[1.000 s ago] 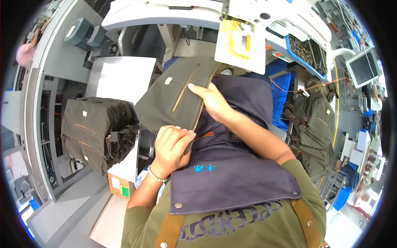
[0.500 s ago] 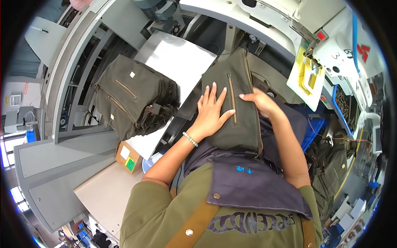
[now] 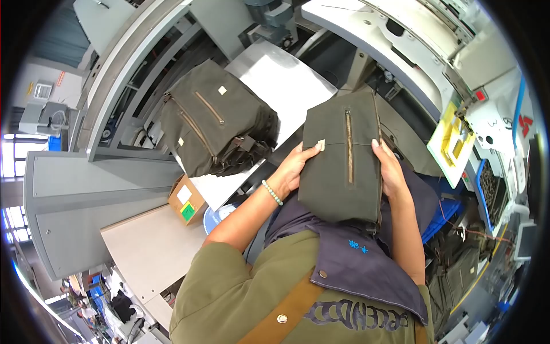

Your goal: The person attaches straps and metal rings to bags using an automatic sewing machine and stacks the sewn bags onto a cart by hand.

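A dark olive zippered bag [image 3: 326, 183] lies over my lap, its front zipper running lengthwise and facing up. My left hand [image 3: 293, 167] grips the bag's left edge, thumb on top beside a small pale label [image 3: 321, 145]. Along the opposite edge, where a second zipper runs, my right hand [image 3: 391, 170] holds the bag with its thumb on top. The other fingers of both hands are partly hidden behind the edges. To the left, a stack of similar olive bags [image 3: 220, 114] with zippers, pale labels and straps rests on a white surface [image 3: 281, 71].
A cardboard box [image 3: 186, 200] with a green label stands left of my arm, near a blue-and-white round item [image 3: 216, 217]. Machine parts [image 3: 366, 26] line the far side. At right are a yellow fixture [image 3: 454, 137], a blue-edged tray [image 3: 488, 192] and more olive bags [image 3: 452, 281].
My left hand has gone from lying flat on the bag to gripping its left edge, and the pale label now shows. My right hand now holds the right edge. The view has shifted.
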Demonstrator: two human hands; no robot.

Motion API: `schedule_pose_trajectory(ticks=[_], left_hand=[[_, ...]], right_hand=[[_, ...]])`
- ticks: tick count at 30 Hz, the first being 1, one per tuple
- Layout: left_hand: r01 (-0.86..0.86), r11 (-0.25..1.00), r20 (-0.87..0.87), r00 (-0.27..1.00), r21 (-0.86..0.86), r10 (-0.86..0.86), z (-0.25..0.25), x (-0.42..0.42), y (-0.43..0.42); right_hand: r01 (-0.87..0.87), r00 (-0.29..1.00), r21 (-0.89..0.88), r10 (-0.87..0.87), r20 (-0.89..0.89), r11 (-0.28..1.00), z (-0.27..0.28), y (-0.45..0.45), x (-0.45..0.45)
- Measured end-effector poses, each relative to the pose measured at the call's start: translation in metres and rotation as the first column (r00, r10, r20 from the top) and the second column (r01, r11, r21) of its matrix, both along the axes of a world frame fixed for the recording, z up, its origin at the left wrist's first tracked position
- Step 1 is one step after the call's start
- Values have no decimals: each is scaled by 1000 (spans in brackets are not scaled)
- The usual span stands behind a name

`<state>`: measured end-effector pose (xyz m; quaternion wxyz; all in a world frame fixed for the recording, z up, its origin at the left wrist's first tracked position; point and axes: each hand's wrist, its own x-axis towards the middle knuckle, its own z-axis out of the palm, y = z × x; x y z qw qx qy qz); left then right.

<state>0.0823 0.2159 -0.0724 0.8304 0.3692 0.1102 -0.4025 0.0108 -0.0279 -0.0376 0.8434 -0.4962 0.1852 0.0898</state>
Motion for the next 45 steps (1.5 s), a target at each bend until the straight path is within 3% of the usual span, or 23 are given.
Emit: schedule_pose_trajectory(ticks=[3, 5, 7, 9, 13, 15, 17, 18, 23, 25, 26, 27, 28, 29, 31, 33, 35, 36, 37, 41, 43, 45], left_hand=[[-257, 950, 282, 938, 179, 200, 54, 5, 27], [-411, 880, 385, 872, 238, 303, 66, 26, 81], [-625, 764, 517, 712, 158, 475, 90, 46, 132], [-694, 716, 603, 603, 73, 522, 92, 72, 200], [-719, 694, 603, 566, 28, 562, 69, 88, 278], [-739, 590, 525, 660, 326, 537, 22, 95, 313], [-733, 529, 438, 680, 428, 588, -61, 105, 358], [-773, 547, 447, 633, 322, 632, -66, 103, 354], [-749, 544, 434, 663, 379, 610, -59, 104, 352], [-715, 370, 625, 699, 593, 348, -54, 109, 357], [-709, 374, 620, 705, 598, 345, -49, 106, 349], [-742, -149, 752, 659, 653, 12, -17, 97, 318], [-699, -600, 666, 664, 389, -341, 11, 92, 291], [-702, -595, 664, 663, 391, -346, 27, 94, 276], [-903, -93, 625, 362, 419, -692, 50, 97, 252], [-800, 156, 535, 228, 579, -813, 66, 89, 208], [-765, 139, 395, 161, 629, -904, 49, 84, 181], [-682, 170, 432, 233, 711, -872, 27, 79, 174], [-741, 173, 473, 215, 649, -854, 11, 72, 164], [-695, 298, 560, 180, 654, -808, 31, 68, 151], [-693, 249, 504, 189, 677, -843, 33, 63, 146], [-637, 326, 560, 201, 698, -804, 18, 70, 158]], right_hand=[[-47, 996, 87, 39, 85, 995, 12, 5, 5], [-288, 943, 102, 263, 204, 952, 19, 2, 8], [-264, 948, 13, 257, 186, 964, 17, 5, 4], [-297, 951, -68, 301, 65, 952, 4, -1, 0], [-268, 963, -53, 268, -2, 962, -16, -6, -12], [-252, 968, -37, 252, -11, 967, -23, -7, -16], [-237, 971, -20, 236, -28, 971, -30, -10, -20], [-231, 972, -22, 231, -32, 973, -31, -11, -21], [-200, 978, -27, 198, -63, 979, -40, -19, -27], [-186, 980, -43, 182, -82, 982, -41, -21, -30], [-176, 982, -46, 172, -76, 983, -43, -22, -31], [-166, 984, -47, 162, -69, 985, -44, -23, -34], [-158, 985, -32, 155, -69, 987, -43, -24, -36], [-151, 986, -32, 148, -72, 988, -43, -25, -37], [-137, 988, -35, 134, -74, 990, -43, -28, -41], [-128, 989, -33, 125, -76, 991, -42, -30, -43], [-107, 992, -35, 105, -67, 994, -41, -33, -44], [-107, 993, -19, 106, -54, 994, -41, -34, -46], [-100, 994, -6, 99, -41, 995, -41, -35, -48], [-98, 995, 7, 98, 15, 995, -44, -45, -61], [-79, 993, -88, 86, 79, 993, -25, -59, -72], [44, 996, -134, -33, 85, 990, -21, -85, -87]])
